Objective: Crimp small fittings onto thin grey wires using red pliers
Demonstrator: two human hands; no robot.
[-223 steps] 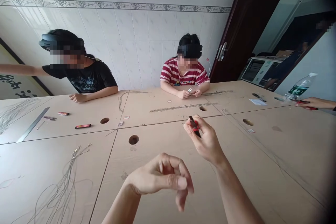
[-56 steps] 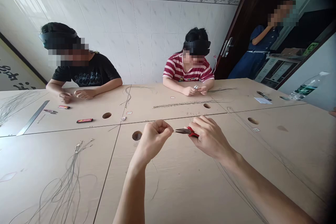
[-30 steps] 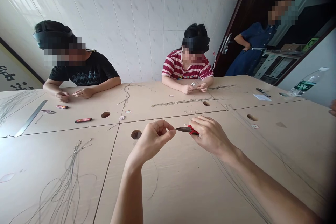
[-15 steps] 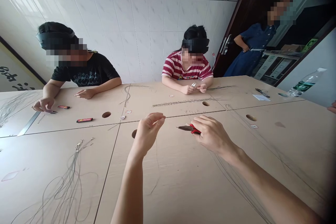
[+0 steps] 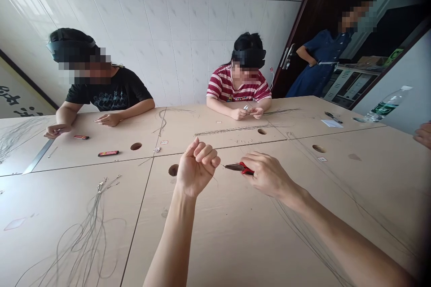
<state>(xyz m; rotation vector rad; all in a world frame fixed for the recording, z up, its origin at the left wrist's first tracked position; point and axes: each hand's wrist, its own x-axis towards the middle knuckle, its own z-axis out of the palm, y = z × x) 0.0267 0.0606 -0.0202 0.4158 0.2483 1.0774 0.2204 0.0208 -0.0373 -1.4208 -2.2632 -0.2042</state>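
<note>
My right hand is closed around the red handles of a pair of pliers, whose dark jaws point left. Just left of the jaw tips is my left hand, palm turned toward me and fingers curled in. A thin cord spans the small gap between its fingertips and the pliers. More of that cord hangs faintly below the fingers. Whether the jaws are fully closed on the cord's end is too small to tell. Below my right forearm lies a bundle of thin cords.
At left lies a bundle of cords with metal ends. Two people sit opposite, hands on the table; a third stands by the door. Red-and-black markers, small metal pieces, a round hole and a water bottle are farther off.
My left hand has rolled so its palm faces me, fingers curled, closer to the plier tips. The cord has been drawn up from its long hang. The pliers moved slightly.
</note>
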